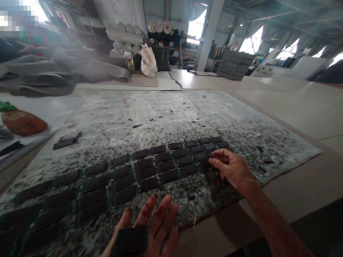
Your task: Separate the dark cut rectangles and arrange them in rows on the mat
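While left hand [150, 228] cradles dark pieces [130, 242], right hand [232, 167] touches laid rows [150, 167].

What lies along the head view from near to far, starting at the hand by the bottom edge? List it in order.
Left hand holding a dark stack → right hand on the rows of dark rectangular pieces → speckled work board → white bag → fabric rolls.
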Demonstrator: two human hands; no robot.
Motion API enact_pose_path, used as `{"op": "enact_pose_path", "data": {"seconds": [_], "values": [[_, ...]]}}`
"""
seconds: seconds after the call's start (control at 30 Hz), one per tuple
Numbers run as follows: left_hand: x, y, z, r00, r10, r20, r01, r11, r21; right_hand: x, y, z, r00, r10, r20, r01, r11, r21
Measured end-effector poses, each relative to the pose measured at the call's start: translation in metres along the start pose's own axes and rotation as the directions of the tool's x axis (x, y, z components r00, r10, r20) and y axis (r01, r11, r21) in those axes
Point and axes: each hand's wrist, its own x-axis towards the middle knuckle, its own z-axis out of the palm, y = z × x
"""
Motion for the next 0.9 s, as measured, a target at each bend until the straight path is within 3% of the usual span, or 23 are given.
{"op": "enact_pose_path", "data": {"seconds": [0.13,0.23,0.3,0.37,0.4,0.47,0.53,0.57,0.63,0.73,0.9], "values": [[0.001,0.001,0.003,0.999,-0.002,-0.037,0.001,1.000,-0.021,0.002,-0.003,0.002,0.998,-0.050,-0.045,0.043,0.987,-0.156],[0.002,-0.002,0.015,0.984,-0.004,-0.177,-0.012,0.996,-0.090,0.002,-0.005,0.000,0.994,-0.083,-0.077,0.060,0.962,-0.267],[0.002,-0.006,0.027,0.945,0.004,-0.328,-0.052,0.989,-0.138,-0.001,-0.007,-0.001,0.991,-0.088,-0.102,0.051,0.947,-0.317],[0.004,-0.011,0.039,0.879,0.011,-0.476,-0.099,0.982,-0.161,-0.006,-0.010,-0.002,0.987,-0.085,-0.133,0.032,0.934,-0.357],[0.005,-0.013,0.043,0.866,0.024,-0.500,-0.121,0.979,-0.162,-0.010,-0.013,-0.001,0.988,-0.083,-0.129,0.029,0.928,-0.372],[0.006,-0.017,0.048,0.835,0.050,-0.548,-0.156,0.977,-0.148,-0.021,-0.022,0.003,0.990,-0.124,-0.069,0.084,0.904,-0.420],[0.008,-0.018,0.050,0.823,0.069,-0.564,-0.172,0.976,-0.131,-0.036,-0.035,0.013,0.968,-0.242,0.070,0.251,0.895,-0.368],[0.009,-0.019,0.051,0.820,0.078,-0.567,-0.178,0.976,-0.122,-0.045,-0.044,0.020,0.929,-0.322,0.180,0.364,0.882,-0.299],[0.011,-0.020,0.053,0.814,0.099,-0.572,-0.190,0.976,-0.102,-0.061,-0.061,0.038,0.797,-0.462,0.390,0.540,0.833,-0.117],[0.014,-0.022,0.056,0.799,0.124,-0.588,-0.204,0.976,-0.070,-0.077,-0.083,0.065,0.642,-0.499,0.582,0.603,0.797,0.017],[-0.003,-0.020,0.047,0.766,0.165,-0.621,-0.189,0.982,0.027,-0.079,-0.099,0.084,0.496,-0.513,0.700,0.733,0.680,-0.021]]}}
